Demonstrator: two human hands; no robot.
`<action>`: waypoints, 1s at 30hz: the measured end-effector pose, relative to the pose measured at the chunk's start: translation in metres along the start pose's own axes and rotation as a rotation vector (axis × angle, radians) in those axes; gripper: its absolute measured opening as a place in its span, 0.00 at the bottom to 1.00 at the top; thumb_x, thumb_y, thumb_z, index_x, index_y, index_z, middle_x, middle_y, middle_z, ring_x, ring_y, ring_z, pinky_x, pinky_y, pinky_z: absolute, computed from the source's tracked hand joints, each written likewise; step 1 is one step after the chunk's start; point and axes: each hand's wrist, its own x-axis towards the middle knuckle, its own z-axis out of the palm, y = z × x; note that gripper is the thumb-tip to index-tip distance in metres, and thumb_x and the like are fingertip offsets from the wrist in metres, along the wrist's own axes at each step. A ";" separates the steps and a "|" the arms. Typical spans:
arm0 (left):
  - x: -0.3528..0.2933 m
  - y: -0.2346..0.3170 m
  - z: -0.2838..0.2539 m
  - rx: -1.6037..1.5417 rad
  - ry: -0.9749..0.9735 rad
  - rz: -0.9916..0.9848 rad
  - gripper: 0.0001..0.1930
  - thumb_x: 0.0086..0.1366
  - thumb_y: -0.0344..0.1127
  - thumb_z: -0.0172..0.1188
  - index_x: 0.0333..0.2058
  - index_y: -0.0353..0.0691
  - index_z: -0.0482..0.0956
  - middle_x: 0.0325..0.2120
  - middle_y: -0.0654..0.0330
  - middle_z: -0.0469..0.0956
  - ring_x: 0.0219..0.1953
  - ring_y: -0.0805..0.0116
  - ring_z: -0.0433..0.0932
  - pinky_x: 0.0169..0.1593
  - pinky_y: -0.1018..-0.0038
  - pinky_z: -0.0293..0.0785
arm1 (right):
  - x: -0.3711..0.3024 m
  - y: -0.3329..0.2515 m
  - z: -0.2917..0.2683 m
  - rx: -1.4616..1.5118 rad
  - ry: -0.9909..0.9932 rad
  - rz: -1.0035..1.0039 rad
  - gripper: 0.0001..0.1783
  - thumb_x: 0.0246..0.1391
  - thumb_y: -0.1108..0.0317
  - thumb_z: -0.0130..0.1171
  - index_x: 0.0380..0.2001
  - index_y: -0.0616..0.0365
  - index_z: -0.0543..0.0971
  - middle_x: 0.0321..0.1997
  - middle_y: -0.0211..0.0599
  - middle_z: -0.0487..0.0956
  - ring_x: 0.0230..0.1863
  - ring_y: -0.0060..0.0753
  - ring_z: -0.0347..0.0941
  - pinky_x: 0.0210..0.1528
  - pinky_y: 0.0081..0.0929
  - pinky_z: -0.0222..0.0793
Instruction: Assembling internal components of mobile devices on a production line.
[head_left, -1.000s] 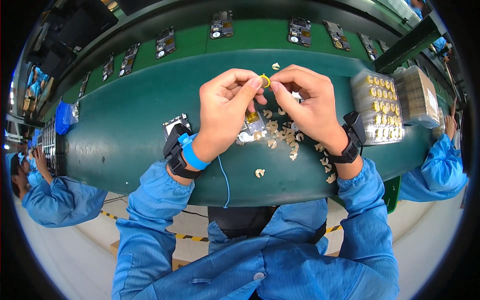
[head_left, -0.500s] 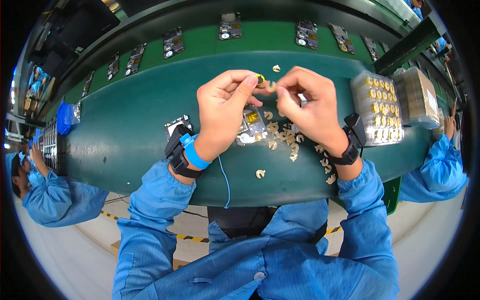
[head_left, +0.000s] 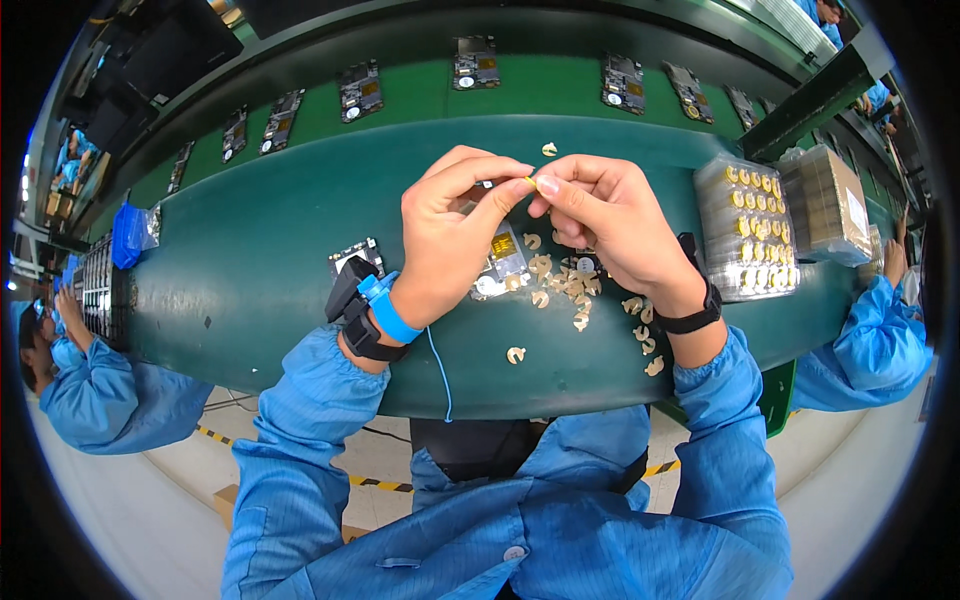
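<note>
Yellow piece (head_left: 530,182) (mostly hidden) is pinched by left hand (head_left: 447,235) and right hand (head_left: 625,222) near flat, notched discs (head_left: 577,287).

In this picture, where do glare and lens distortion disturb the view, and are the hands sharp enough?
Head view: the fisheye lens bows the edges of the green bench and leaves black corners; head view: the clear trays at right catch bright glints; head view: the left hand and right hand look fairly sharp, but the yellow piece they pinch is mostly hidden.
</note>
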 end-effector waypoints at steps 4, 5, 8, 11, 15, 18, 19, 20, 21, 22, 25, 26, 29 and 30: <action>-0.003 0.005 0.007 -0.148 0.061 -0.185 0.08 0.70 0.24 0.64 0.46 0.30 0.84 0.39 0.58 0.84 0.39 0.75 0.82 0.41 0.79 0.78 | 0.001 0.006 -0.004 0.153 0.059 -0.039 0.09 0.65 0.68 0.67 0.41 0.62 0.81 0.32 0.26 0.81 0.23 0.12 0.63 0.26 0.14 0.61; -0.003 0.005 0.006 -0.146 0.063 -0.184 0.08 0.70 0.24 0.64 0.46 0.30 0.84 0.39 0.58 0.84 0.39 0.75 0.82 0.41 0.79 0.78 | 0.002 0.006 -0.003 0.154 0.056 -0.039 0.09 0.65 0.68 0.67 0.41 0.62 0.81 0.32 0.26 0.81 0.23 0.12 0.63 0.26 0.14 0.61; -0.004 0.004 0.002 -0.184 -0.035 -0.277 0.08 0.73 0.27 0.63 0.47 0.30 0.83 0.36 0.57 0.85 0.37 0.74 0.83 0.39 0.79 0.78 | 0.001 0.008 0.002 0.019 0.126 -0.092 0.07 0.65 0.69 0.66 0.41 0.62 0.81 0.31 0.25 0.81 0.25 0.10 0.66 0.26 0.13 0.60; -0.006 0.002 0.003 -0.167 -0.031 -0.234 0.08 0.74 0.29 0.62 0.45 0.29 0.83 0.34 0.58 0.85 0.37 0.75 0.84 0.37 0.80 0.77 | 0.002 0.012 0.006 -0.152 0.142 -0.175 0.08 0.66 0.70 0.66 0.41 0.64 0.81 0.31 0.25 0.81 0.27 0.08 0.69 0.26 0.13 0.61; -0.006 0.003 0.003 -0.129 -0.027 -0.244 0.08 0.74 0.29 0.61 0.44 0.30 0.83 0.35 0.57 0.85 0.36 0.75 0.83 0.36 0.80 0.77 | 0.001 0.012 0.008 -0.435 0.225 -0.310 0.10 0.65 0.71 0.66 0.42 0.68 0.80 0.32 0.27 0.82 0.30 0.08 0.73 0.27 0.13 0.64; -0.005 0.001 0.002 -0.138 -0.040 -0.238 0.08 0.74 0.29 0.61 0.45 0.30 0.83 0.36 0.57 0.85 0.36 0.75 0.84 0.36 0.80 0.77 | -0.001 0.010 0.011 -0.447 0.234 -0.325 0.10 0.64 0.71 0.66 0.41 0.69 0.81 0.32 0.29 0.82 0.30 0.09 0.74 0.28 0.13 0.66; -0.005 -0.001 0.001 -0.153 -0.052 -0.240 0.09 0.74 0.29 0.61 0.47 0.29 0.83 0.37 0.57 0.86 0.36 0.74 0.84 0.36 0.80 0.77 | -0.001 0.011 0.012 -0.414 0.213 -0.324 0.10 0.63 0.71 0.66 0.41 0.68 0.81 0.33 0.30 0.83 0.30 0.10 0.74 0.28 0.14 0.66; -0.004 -0.002 0.001 -0.164 -0.057 -0.231 0.09 0.74 0.29 0.61 0.47 0.29 0.83 0.37 0.57 0.86 0.36 0.74 0.84 0.36 0.80 0.77 | 0.000 0.010 0.011 -0.426 0.220 -0.329 0.10 0.63 0.71 0.66 0.41 0.68 0.81 0.33 0.30 0.83 0.30 0.10 0.74 0.28 0.14 0.66; -0.003 -0.003 0.003 -0.201 -0.083 -0.280 0.12 0.74 0.29 0.61 0.51 0.29 0.81 0.38 0.55 0.85 0.36 0.73 0.84 0.36 0.80 0.77 | 0.001 0.008 0.009 -0.496 0.268 -0.330 0.09 0.64 0.71 0.66 0.41 0.68 0.81 0.33 0.30 0.82 0.30 0.11 0.75 0.29 0.15 0.67; -0.004 -0.004 0.004 -0.241 -0.110 -0.328 0.15 0.74 0.29 0.61 0.55 0.28 0.80 0.40 0.54 0.85 0.36 0.72 0.85 0.35 0.79 0.78 | 0.003 0.006 0.007 -0.568 0.318 -0.331 0.09 0.64 0.71 0.65 0.41 0.68 0.81 0.33 0.30 0.82 0.30 0.12 0.75 0.30 0.17 0.68; -0.009 -0.001 0.007 -0.259 -0.078 -0.324 0.26 0.74 0.27 0.58 0.67 0.28 0.66 0.45 0.49 0.84 0.34 0.68 0.86 0.34 0.78 0.79 | 0.014 -0.012 -0.011 -0.682 0.529 -0.408 0.08 0.65 0.71 0.64 0.40 0.67 0.80 0.33 0.34 0.83 0.30 0.17 0.76 0.32 0.22 0.71; -0.008 -0.003 0.007 -0.272 -0.075 -0.313 0.26 0.74 0.27 0.58 0.67 0.28 0.66 0.45 0.49 0.84 0.34 0.68 0.86 0.34 0.78 0.79 | 0.025 -0.015 -0.025 -0.799 0.591 -0.425 0.07 0.65 0.71 0.62 0.37 0.67 0.80 0.33 0.39 0.83 0.31 0.26 0.78 0.35 0.26 0.74; -0.007 -0.011 0.001 -0.217 -0.067 -0.337 0.24 0.74 0.26 0.57 0.66 0.29 0.68 0.43 0.49 0.84 0.33 0.69 0.86 0.33 0.78 0.79 | 0.055 -0.024 -0.058 -1.204 0.752 -0.428 0.21 0.63 0.64 0.63 0.54 0.63 0.73 0.43 0.53 0.84 0.45 0.51 0.83 0.48 0.44 0.77; -0.008 -0.017 0.000 -0.222 -0.080 -0.330 0.22 0.74 0.26 0.57 0.64 0.29 0.69 0.43 0.50 0.84 0.33 0.69 0.85 0.33 0.79 0.78 | 0.069 -0.023 -0.071 -1.213 0.754 -0.432 0.21 0.63 0.64 0.63 0.54 0.63 0.73 0.43 0.53 0.84 0.45 0.51 0.83 0.48 0.44 0.77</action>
